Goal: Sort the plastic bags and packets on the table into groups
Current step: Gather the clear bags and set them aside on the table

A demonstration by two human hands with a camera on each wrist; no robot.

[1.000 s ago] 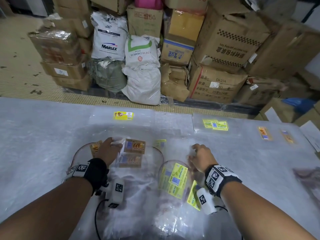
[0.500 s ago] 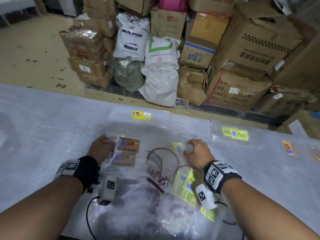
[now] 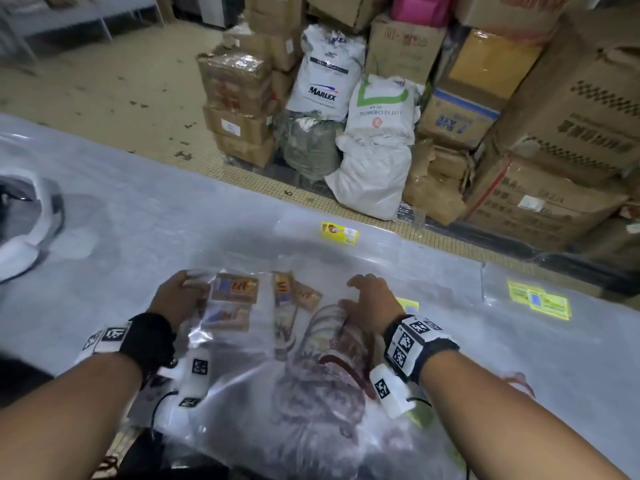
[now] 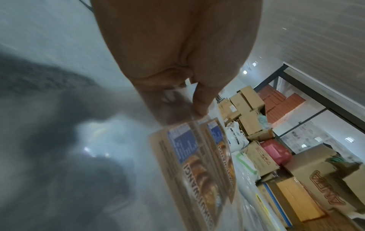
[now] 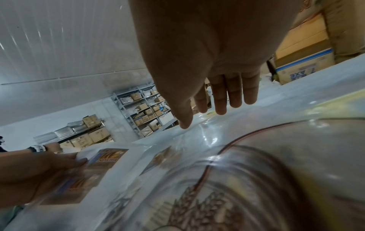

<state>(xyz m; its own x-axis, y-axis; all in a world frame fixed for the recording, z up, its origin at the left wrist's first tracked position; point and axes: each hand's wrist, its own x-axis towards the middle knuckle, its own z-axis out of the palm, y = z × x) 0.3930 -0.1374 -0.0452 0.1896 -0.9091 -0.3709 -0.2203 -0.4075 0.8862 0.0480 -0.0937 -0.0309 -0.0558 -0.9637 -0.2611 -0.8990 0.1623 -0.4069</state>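
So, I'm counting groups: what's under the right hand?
The right hand rests open on clear bags with red-brown wheat prints. A yellow label peeks out beside the wrist; anything beneath is covered.

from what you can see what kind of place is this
Probably a warehouse or packing storeroom: stacked cardboard boxes and big white sacks crowd the floor, metal shelves hold more boxes, and printed plastic bags cover the table.
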